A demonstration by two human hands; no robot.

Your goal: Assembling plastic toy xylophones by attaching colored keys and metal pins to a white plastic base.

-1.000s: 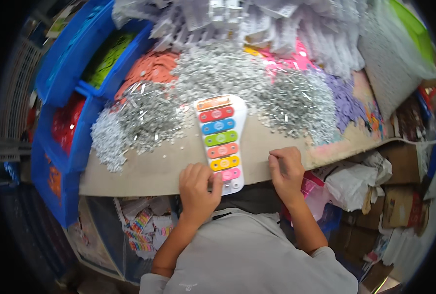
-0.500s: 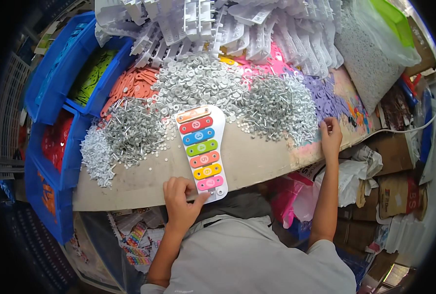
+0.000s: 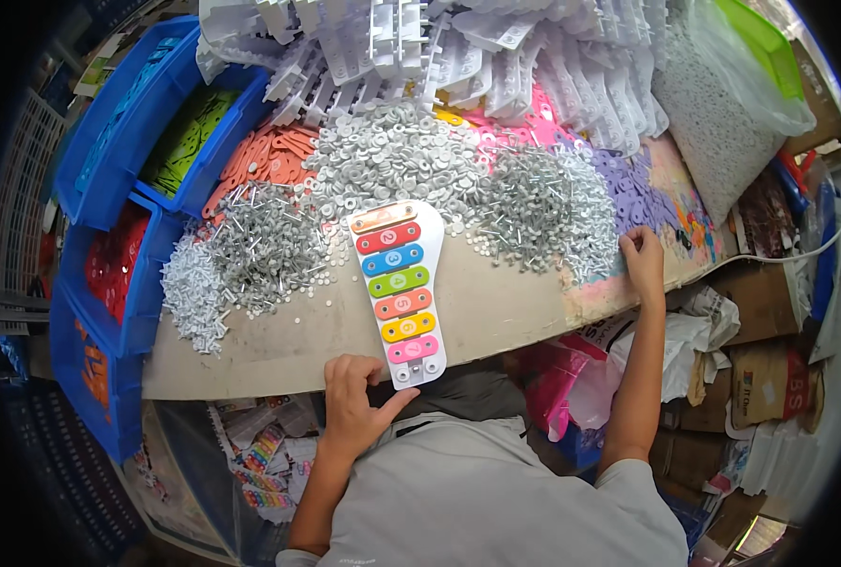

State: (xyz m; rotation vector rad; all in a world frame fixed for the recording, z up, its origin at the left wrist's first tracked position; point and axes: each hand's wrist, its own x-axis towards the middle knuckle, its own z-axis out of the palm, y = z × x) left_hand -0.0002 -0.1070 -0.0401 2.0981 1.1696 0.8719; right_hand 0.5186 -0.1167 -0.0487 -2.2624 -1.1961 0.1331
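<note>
On the table lies a toy xylophone [image 3: 399, 289], a white board with bars in several colours, its near end reaching the table's edge. My left hand [image 3: 352, 402] is beside that end, fingers bent at the table edge and thumb stretched apart to the board's lower edge. White round pieces [image 3: 430, 368] show at this bare near end. My right hand [image 3: 643, 260] is at the right, by a heap of small white pins [image 3: 588, 248] and purple bars [image 3: 643, 194]. Its thumb and fingertips are pinched together; whatever they hold is too small to make out.
White plastic frames [image 3: 496, 57] are stacked at the back, before them a pile of grey-white washers [image 3: 392, 156]. Metal pins [image 3: 265, 246] lie heaped on the left. Blue bins [image 3: 118, 348] line the left side; a clear bag of pellets [image 3: 713, 123] stands back right.
My left thumb has slid off the board's near end to its lower edge, uncovering the round pieces there. The right hand stays by the pins, its fingers still pinched. The view has shifted slightly.
</note>
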